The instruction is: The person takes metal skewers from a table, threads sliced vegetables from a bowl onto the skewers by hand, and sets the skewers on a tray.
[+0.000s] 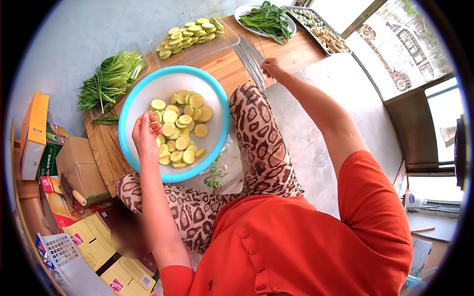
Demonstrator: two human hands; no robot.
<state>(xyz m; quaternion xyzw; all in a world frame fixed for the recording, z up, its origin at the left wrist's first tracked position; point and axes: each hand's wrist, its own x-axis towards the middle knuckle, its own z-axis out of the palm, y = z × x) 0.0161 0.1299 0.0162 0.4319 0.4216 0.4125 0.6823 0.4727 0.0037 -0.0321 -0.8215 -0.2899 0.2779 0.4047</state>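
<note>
My left hand (147, 132) is over the left side of a white basin with a blue rim (226, 111). Its fingers are curled together, and a thin yellow-green edge, like a zucchini slice, shows at the fingertips. Inside the basin lie several round zucchini slices (170, 116). Out to the right, my right hand (271, 68) is closed in a pinch at a bundle of thin metal skewers (249, 59) on the wooden table. The fingertips meet the skewers at the bundle's right side; how many they grip is too fine to see.
Behind the basin stands a clear tray (229, 43) stacked with skewered zucchini slices (190, 35). Green stalks (111, 76) lie at left, leafy greens (266, 20) on a plate at the back. A metal tray (345, 49) holds small food pieces. Cardboard boxes (81, 165) and a knife (74, 191) are at lower left.
</note>
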